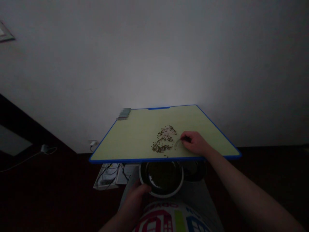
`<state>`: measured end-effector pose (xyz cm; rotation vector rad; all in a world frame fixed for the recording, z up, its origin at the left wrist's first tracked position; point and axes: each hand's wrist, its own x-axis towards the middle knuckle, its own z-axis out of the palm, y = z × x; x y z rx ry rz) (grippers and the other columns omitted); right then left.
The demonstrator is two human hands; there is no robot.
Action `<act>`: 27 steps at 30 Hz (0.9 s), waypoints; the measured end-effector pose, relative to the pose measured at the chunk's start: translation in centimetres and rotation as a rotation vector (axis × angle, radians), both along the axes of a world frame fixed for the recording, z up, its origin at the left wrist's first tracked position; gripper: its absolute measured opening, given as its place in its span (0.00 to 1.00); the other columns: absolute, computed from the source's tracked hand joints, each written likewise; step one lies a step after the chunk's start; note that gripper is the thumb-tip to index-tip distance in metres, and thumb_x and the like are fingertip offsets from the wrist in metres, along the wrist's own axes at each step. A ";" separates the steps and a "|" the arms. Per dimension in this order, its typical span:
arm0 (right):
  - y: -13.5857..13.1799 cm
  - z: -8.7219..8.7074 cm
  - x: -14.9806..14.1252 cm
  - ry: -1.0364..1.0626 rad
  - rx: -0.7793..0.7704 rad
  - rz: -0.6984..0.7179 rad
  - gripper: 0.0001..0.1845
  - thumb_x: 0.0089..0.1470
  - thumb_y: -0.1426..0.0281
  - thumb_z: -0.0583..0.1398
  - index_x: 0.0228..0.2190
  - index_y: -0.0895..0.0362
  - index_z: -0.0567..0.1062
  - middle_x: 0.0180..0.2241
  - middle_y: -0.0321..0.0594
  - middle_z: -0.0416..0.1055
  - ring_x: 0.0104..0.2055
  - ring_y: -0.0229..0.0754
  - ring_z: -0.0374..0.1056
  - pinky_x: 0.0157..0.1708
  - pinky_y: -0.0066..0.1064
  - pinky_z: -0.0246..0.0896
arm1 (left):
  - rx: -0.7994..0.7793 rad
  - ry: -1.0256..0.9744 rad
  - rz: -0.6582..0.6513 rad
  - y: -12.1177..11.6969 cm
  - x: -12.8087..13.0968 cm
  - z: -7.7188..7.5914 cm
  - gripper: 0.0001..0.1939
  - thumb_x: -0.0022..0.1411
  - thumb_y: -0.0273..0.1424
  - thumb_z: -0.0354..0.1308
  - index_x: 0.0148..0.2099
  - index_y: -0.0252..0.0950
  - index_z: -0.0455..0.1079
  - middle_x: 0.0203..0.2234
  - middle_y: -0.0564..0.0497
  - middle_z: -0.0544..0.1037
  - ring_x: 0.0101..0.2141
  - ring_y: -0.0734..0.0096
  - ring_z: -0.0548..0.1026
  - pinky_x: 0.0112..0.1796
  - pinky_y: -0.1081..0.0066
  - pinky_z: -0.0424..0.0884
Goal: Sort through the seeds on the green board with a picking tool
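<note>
A pale green table top with a blue rim (125,141) stands before me. A scatter of small brown and whitish grains (164,139) lies on it near the front edge. My right hand (195,142) rests on the table just right of the grains, fingers curled and pinched on something small I cannot make out. My left hand (135,196) grips the rim of a dark bowl with a white edge (161,178), held under the table's front edge, over my lap. The bowl seems to hold dark contents; the light is dim.
A white wall rises behind the table. On the dark floor to the left lie a charger and cable (45,149) and a wall socket (93,143). A white box with cables (108,175) sits under the table. A small blurred object (124,114) lies on the table's far left corner.
</note>
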<state>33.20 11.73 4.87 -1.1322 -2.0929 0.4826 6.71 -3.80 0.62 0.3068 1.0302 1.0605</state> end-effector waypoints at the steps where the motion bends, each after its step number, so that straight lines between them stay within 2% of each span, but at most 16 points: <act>1: 0.0 0.0 0.0 -0.002 -0.003 0.002 0.07 0.43 0.75 0.55 0.26 0.58 0.73 0.22 0.34 0.68 0.25 0.37 0.63 0.27 0.27 0.57 | 0.002 0.002 -0.007 0.0 0.0 -0.1 0.26 0.42 0.19 0.58 0.48 0.33 0.70 0.29 0.46 0.83 0.38 0.50 0.80 0.41 0.56 0.74; 8: -0.4 0.1 -0.3 -0.025 -0.034 0.102 0.08 0.48 0.72 0.57 0.31 0.59 0.75 0.25 0.37 0.72 0.26 0.37 0.66 0.28 0.28 0.59 | 0.021 -0.022 -0.003 -0.3 0.2 0.3 0.31 0.42 0.18 0.57 0.53 0.34 0.68 0.32 0.46 0.84 0.38 0.51 0.80 0.42 0.56 0.73; 17: -0.2 0.2 -0.4 -0.048 0.058 -0.029 0.09 0.46 0.75 0.57 0.30 0.59 0.75 0.25 0.37 0.72 0.26 0.38 0.66 0.29 0.28 0.58 | -0.001 0.012 0.005 -0.4 0.3 0.1 0.31 0.42 0.18 0.58 0.52 0.34 0.69 0.32 0.45 0.84 0.39 0.49 0.80 0.42 0.53 0.74; 22: -0.1 0.2 -0.5 -0.041 0.055 -0.017 0.08 0.49 0.72 0.56 0.31 0.59 0.75 0.26 0.38 0.73 0.27 0.38 0.66 0.29 0.28 0.58 | -0.003 0.010 0.023 -0.5 0.3 0.0 0.32 0.40 0.19 0.59 0.52 0.35 0.68 0.31 0.46 0.84 0.39 0.48 0.80 0.42 0.53 0.74; 27: -0.1 0.2 -0.4 -0.037 0.027 0.018 0.09 0.48 0.73 0.57 0.32 0.58 0.76 0.26 0.37 0.73 0.26 0.37 0.66 0.29 0.28 0.59 | 0.009 0.011 0.016 -0.6 0.4 0.4 0.28 0.40 0.19 0.59 0.48 0.34 0.70 0.30 0.47 0.84 0.40 0.49 0.80 0.42 0.55 0.74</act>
